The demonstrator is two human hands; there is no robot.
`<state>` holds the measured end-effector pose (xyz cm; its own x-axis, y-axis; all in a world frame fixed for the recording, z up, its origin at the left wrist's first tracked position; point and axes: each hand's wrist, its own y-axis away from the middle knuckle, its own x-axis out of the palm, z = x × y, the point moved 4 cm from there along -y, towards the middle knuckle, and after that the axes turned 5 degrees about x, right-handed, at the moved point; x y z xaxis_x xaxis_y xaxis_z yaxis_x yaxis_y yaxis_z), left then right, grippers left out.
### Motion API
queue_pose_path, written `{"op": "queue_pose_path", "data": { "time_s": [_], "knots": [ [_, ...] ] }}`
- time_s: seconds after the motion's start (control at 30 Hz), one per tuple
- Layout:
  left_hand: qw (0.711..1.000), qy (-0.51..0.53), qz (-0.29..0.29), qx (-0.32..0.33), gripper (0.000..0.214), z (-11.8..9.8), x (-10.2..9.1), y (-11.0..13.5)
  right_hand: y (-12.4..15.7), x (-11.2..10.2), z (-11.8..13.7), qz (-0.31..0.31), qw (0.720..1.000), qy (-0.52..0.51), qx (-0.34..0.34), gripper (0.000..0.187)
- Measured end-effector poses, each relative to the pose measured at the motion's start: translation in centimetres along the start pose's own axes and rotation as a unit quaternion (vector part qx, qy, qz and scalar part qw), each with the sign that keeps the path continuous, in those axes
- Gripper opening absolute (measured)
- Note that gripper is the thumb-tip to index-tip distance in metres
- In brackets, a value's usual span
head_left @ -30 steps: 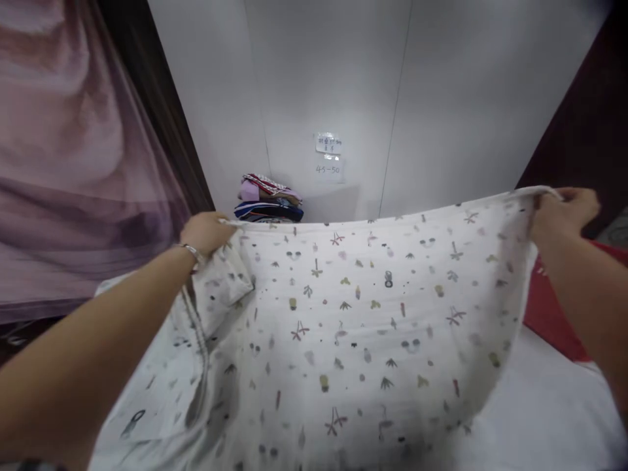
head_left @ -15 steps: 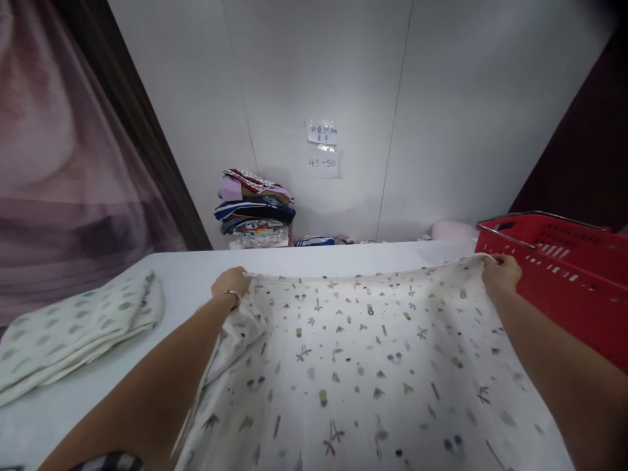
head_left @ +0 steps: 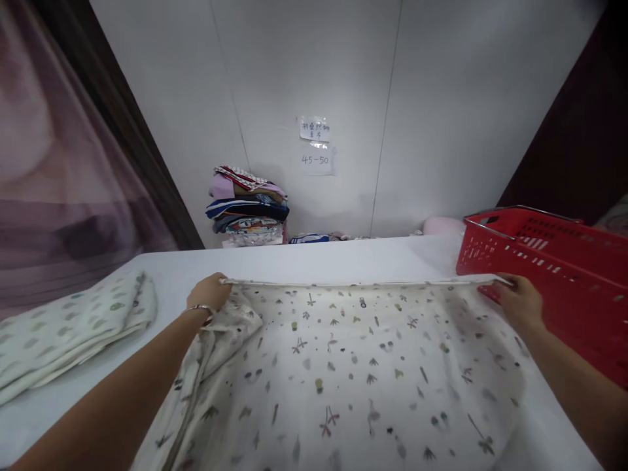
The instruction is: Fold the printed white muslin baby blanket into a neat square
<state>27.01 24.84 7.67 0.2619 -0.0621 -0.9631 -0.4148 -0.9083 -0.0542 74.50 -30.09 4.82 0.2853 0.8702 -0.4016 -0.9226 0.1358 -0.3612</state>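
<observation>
A white cloth point(head_left: 353, 366) printed with small cacti, palms and sunglasses spreads across the table in front of me. My left hand point(head_left: 210, 294) is closed on its far left corner, and a bracelet circles that wrist. At the far right corner, my right hand point(head_left: 521, 299) pinches the same edge, close to the red basket. Between both hands the far edge runs taut and nearly straight. Loose folds bunch below my left hand along the cloth's left side.
On the left of the white table point(head_left: 314, 261) lies a folded cloth with leaf prints point(head_left: 83, 327). A red basket point(head_left: 544, 281) with a metal handle stands at the right. Behind the table a stack of folded fabrics point(head_left: 248, 203) rests against the wall, under paper labels point(head_left: 318, 147).
Both hands have moved apart and slightly down, pulling the cloth's far edge straighter and lower. The view has shifted a little to the right.
</observation>
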Motion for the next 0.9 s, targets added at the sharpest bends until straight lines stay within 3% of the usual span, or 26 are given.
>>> {"op": "queue_pose_path", "data": {
  "time_s": [0.17,0.43,0.6,0.77,0.9],
  "knots": [
    [0.999,-0.021,0.025,0.000,0.027,0.6,-0.6,1.5,1.1,-2.7,-0.3,0.074,0.992,0.053,-0.083,0.020],
    [1.000,-0.029,0.007,0.009,0.026,0.3,-1.6,2.3,0.8,-5.0,0.1,0.094,0.994,0.060,0.009,0.013],
    [1.000,-0.026,0.004,0.008,0.031,-0.3,-2.5,2.5,-0.7,-5.5,0.0,0.089,0.985,0.144,-0.044,0.009],
    [0.999,-0.025,-0.029,0.002,0.034,-1.5,-3.9,1.6,-1.7,-5.7,2.7,0.092,0.938,0.315,-0.113,0.018],
    [0.997,-0.019,-0.068,0.002,0.036,-3.2,-5.9,-0.1,-3.0,-5.6,6.0,0.073,0.921,0.364,-0.121,0.019]
  ]
}}
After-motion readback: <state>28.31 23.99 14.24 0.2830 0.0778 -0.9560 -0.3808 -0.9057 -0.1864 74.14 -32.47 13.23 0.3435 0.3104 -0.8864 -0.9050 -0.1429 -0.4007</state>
